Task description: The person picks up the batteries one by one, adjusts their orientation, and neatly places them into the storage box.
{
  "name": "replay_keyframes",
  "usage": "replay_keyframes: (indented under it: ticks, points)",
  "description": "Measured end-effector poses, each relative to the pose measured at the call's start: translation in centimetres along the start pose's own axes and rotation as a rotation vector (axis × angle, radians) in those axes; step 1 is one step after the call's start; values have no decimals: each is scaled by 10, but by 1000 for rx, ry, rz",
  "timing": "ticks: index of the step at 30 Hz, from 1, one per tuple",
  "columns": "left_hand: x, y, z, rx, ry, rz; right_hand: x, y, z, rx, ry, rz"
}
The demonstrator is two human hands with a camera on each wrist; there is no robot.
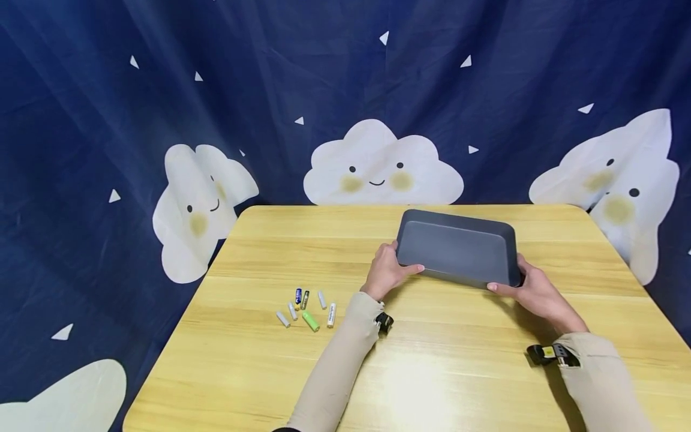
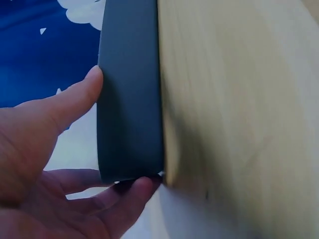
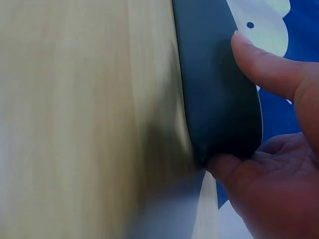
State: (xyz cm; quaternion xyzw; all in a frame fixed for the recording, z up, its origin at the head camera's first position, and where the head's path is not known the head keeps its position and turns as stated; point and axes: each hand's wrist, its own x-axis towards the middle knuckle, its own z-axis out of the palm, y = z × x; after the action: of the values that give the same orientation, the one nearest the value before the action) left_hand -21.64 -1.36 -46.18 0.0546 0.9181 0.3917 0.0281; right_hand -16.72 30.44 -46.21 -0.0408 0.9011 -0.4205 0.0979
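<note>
As I watch from afar, the left hand (image 1: 385,270) and right hand (image 1: 545,297) grasp a shallow tray (image 1: 453,247) over the far half of the table (image 1: 227,366).

Smooth, matte and dark grey, it is rectangular with rounded corners; each hand grips one end, thumb near the rim. I cannot tell whether its base touches the pale, streaked wood. Small cylindrical batteries (image 1: 310,320) lie apart to its left, one green, before a creased blue fabric curtain (image 1: 324,60).
</note>
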Motion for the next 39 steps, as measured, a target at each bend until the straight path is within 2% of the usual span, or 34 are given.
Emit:
replay_keyframes:
  ticks: [6,17,27,33,39]
  points:
    - [-5,-5,-12,52,7,-60,12,-6,6,22,-32,-29]
    - [-8,-18,-34,92,23,-134,34,-21,20,28,-81,-47]
    - [-7,-36,-61,65,-10,-189,53,-37,38,45,-112,-81]
    - [-9,-44,-73,77,-28,-141,60,-43,47,77,-135,-96]
    - [-10,-43,-78,78,-43,-116,60,-42,50,89,-102,-141]
